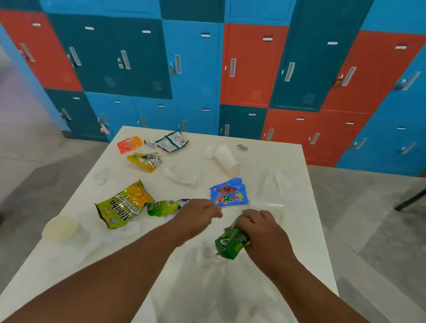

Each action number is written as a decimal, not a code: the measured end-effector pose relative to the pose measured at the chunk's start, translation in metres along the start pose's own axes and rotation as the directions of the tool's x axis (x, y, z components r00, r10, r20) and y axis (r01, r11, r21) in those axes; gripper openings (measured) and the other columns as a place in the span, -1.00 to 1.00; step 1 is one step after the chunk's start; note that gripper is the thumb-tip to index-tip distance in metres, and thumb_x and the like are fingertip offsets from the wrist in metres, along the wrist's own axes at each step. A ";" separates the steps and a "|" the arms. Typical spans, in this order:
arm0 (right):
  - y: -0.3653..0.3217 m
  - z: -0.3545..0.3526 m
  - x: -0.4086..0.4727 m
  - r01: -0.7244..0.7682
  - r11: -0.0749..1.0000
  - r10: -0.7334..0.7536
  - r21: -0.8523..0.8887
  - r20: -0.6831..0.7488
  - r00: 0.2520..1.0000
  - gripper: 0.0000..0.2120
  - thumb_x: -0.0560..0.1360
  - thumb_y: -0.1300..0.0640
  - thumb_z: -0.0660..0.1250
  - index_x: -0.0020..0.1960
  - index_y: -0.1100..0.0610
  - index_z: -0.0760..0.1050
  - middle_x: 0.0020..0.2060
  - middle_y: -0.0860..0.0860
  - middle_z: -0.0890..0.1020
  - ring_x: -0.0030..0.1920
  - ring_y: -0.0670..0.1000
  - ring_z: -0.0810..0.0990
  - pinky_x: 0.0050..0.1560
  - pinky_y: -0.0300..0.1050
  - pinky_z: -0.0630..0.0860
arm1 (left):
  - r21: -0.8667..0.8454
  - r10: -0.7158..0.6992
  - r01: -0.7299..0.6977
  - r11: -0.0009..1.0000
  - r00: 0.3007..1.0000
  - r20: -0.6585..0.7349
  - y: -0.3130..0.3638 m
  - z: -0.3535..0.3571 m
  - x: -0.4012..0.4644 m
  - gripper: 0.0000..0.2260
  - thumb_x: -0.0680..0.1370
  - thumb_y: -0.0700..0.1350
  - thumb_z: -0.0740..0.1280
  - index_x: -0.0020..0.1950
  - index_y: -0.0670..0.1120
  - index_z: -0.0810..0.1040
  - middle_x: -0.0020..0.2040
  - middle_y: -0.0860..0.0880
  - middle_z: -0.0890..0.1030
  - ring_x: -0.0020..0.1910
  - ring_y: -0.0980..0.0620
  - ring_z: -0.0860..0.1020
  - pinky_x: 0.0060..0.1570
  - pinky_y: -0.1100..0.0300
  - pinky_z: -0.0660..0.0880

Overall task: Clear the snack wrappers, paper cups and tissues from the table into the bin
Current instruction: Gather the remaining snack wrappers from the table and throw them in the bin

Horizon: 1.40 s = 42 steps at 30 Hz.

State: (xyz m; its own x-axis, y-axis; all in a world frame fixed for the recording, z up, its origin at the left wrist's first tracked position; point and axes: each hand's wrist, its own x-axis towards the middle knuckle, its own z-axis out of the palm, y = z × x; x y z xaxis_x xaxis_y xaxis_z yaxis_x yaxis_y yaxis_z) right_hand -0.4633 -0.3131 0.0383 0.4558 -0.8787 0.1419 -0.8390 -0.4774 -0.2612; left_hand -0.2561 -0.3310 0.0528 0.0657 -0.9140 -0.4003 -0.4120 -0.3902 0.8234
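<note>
My right hand [262, 232] grips a crumpled green wrapper [232, 243] near the middle of the bench [302, 246], fingers closed around its top. My left hand [197, 214] reaches just beside it with fingers curled loosely, holding nothing — its tips close to a blue wrapper [229, 192]. Toward the left edge lie a yellow-green chips bag [123, 205] and a small green packet [162, 207], nearly touching. A paper cup [60, 228] sits at the left edge, another cup [226, 156] lies on its side near the far edge. At the far left corner — an orange wrapper [129, 144], a yellow one [145, 161] and a white-green one [171, 141]. Tissues [179, 175] lie mid-bench, faint against the white top.
</note>
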 end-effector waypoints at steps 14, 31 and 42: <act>-0.003 0.005 0.007 -0.240 0.971 0.240 0.012 -0.031 0.970 -0.69 0.46 0.13 0.48 0.20 -0.02 0.66 0.24 -0.05 0.65 0.27 0.11 0.57 -0.09 -0.04 0.62 | 0.322 0.062 -0.037 0.946 0.996 -0.069 -0.027 0.007 0.109 -0.84 0.56 -0.07 0.35 0.12 0.12 0.52 0.09 -0.05 0.54 -0.23 0.06 0.57 -0.40 0.22 0.42; -0.010 0.008 0.005 -0.176 0.983 0.175 -0.042 -0.031 0.984 -0.70 0.34 0.12 0.58 0.07 0.00 0.71 0.00 -0.03 0.71 0.07 0.09 0.65 -0.09 -0.11 0.60 | 0.625 0.170 -0.090 0.776 0.983 -0.070 -0.022 0.020 0.129 -0.68 0.58 0.01 0.37 0.20 -0.18 0.47 0.14 -0.13 0.53 0.12 -0.09 0.54 0.07 0.09 0.49; 0.002 -0.001 -0.010 -0.150 0.987 0.148 -0.057 -0.039 0.988 -0.73 0.36 0.13 0.53 0.06 0.02 0.72 0.01 0.01 0.71 0.10 0.14 0.64 0.02 -0.01 0.60 | 0.770 0.229 -0.129 0.625 0.973 -0.023 -0.024 0.034 0.127 -0.76 0.56 -0.14 0.32 0.20 -0.14 0.45 0.15 -0.14 0.51 0.15 -0.11 0.53 0.11 0.10 0.47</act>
State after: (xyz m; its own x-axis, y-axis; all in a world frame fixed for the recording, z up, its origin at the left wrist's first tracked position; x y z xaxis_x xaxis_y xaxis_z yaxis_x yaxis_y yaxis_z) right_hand -0.4700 -0.3058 0.0373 0.3145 -0.9391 0.1383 -0.9134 -0.3391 -0.2252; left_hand -0.2684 -0.4343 -0.0319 -0.0097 -0.9814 -0.1916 -0.9655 -0.0406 0.2570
